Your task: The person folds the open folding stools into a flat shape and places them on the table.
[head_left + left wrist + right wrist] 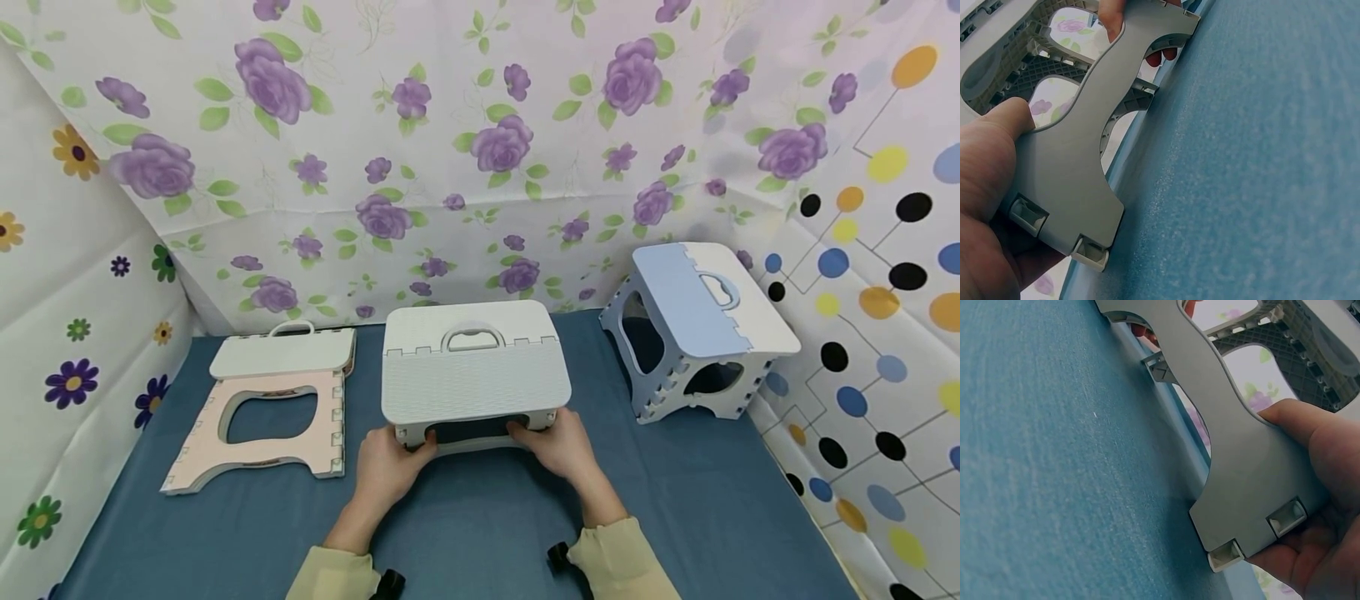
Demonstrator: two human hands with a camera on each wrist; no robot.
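Note:
A white and pale grey folding step stool (476, 375) stands unfolded in the middle of the blue cloth, its carry handle folded flat on the top. My left hand (387, 467) grips the left leg of its near side panel, the thumb (1013, 115) hooked over the edge of the panel's opening. On the other side my right hand (558, 446) holds the right leg the same way, its thumb (1294, 415) at the opening and the fingers behind the panel. Several fingers of both hands are hidden behind the stool.
To the left a pink and white folding stool (330, 417) lies folded flat. A blue and white stool (667, 308) stands unfolded at the back right. Blue cloth (480, 533) covers the table, with a flowered curtain (450, 167) behind and patterned sheets on both sides.

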